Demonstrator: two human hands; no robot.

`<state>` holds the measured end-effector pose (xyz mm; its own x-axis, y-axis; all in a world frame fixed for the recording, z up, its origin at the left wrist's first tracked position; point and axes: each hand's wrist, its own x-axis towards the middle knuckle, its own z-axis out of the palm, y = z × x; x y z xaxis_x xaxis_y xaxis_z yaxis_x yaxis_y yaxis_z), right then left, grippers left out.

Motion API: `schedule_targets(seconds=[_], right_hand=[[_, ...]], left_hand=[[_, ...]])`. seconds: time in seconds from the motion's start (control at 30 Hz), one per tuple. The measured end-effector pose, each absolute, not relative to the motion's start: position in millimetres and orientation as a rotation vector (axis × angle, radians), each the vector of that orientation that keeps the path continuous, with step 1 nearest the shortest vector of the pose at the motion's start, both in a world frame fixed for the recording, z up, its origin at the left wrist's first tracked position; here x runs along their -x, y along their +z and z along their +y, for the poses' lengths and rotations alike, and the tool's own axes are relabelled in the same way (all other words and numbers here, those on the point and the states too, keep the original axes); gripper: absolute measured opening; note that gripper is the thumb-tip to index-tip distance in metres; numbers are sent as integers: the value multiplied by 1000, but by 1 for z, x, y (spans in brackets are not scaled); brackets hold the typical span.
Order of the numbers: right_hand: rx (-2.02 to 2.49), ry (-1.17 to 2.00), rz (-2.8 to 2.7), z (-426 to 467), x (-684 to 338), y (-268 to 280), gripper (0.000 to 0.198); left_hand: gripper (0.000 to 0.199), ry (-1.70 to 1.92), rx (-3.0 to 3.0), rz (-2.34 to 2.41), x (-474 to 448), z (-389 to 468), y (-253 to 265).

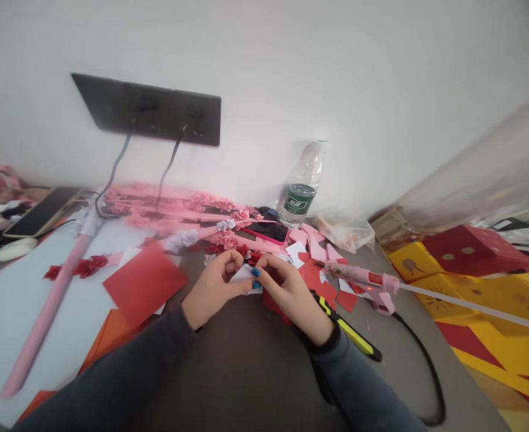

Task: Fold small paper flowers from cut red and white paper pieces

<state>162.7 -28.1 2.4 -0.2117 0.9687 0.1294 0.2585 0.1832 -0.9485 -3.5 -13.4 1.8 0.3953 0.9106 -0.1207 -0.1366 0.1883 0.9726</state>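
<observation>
Between my two hands is a small piece of white paper (243,275), partly covered by my fingers. My left hand (215,287) is closed on its left side, thumb along the lower edge. From the right, my right hand (289,293) pinches the same paper, its blue-painted nails showing. Beyond my fingertips lie pink paper flowers (228,240) on long pink stems. Cut red paper pieces (312,275) are scattered just right of my right hand. A black-and-yellow utility knife (357,337) lies by my right wrist.
A pink glue gun (358,276) with a white stick and black cord lies at right. Red paper squares (145,282) and a pink paper tube (48,318) are at left. A water bottle (301,189) stands by the wall. Yellow and red boxes (471,288) line the right edge.
</observation>
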Motion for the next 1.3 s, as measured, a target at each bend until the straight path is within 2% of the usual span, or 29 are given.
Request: schedule_targets(seconds=[0.47, 0.7, 1.1, 1.3], right_hand=[[1135, 909, -1782, -28, -170, 5, 33], [1092, 799, -1895, -30, -170, 9, 18], [1078, 848, -2022, -31, -171, 10, 17], [1073, 877, -2063, -31, -173, 12, 16]], left_hand=[[31, 971, -1119, 838, 4, -12, -1], [18, 1031, -1265, 847, 6, -11, -1], [26, 1070, -1404, 958, 6, -11, 4], [15, 1040, -1348, 919, 7, -10, 2]])
